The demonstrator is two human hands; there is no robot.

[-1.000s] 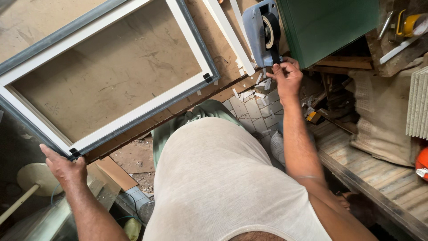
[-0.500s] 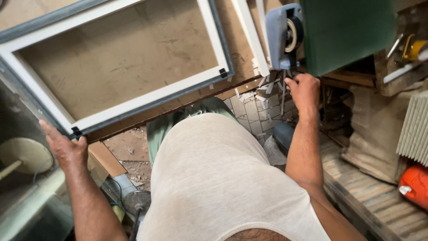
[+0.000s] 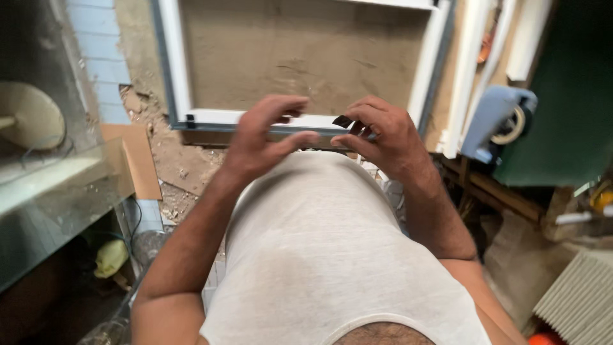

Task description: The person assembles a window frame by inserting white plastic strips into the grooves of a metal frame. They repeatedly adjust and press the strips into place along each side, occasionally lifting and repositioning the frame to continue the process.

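Note:
My right hand (image 3: 382,136) pinches a small dark piece (image 3: 343,121) between thumb and fingertips, in front of my chest. My left hand (image 3: 265,136) hovers beside it with fingers spread and curled, holding nothing, its fingertips close to the dark piece. Both hands are just above the lower rail of a white and grey aluminium frame (image 3: 179,76) that leans against a brown board (image 3: 300,51).
A blue-grey power tool with a round disc (image 3: 497,120) sits at the right beside a green cabinet (image 3: 568,108). White profiles (image 3: 469,70) lean next to it. A glass pane (image 3: 57,191) and a round cream object (image 3: 29,115) are at the left. Ribbed sheets (image 3: 581,300) lie lower right.
My left hand has let go of the frame's corner and my right hand has left the tool; both have come together in front of my chest, the right now holding a small dark piece.

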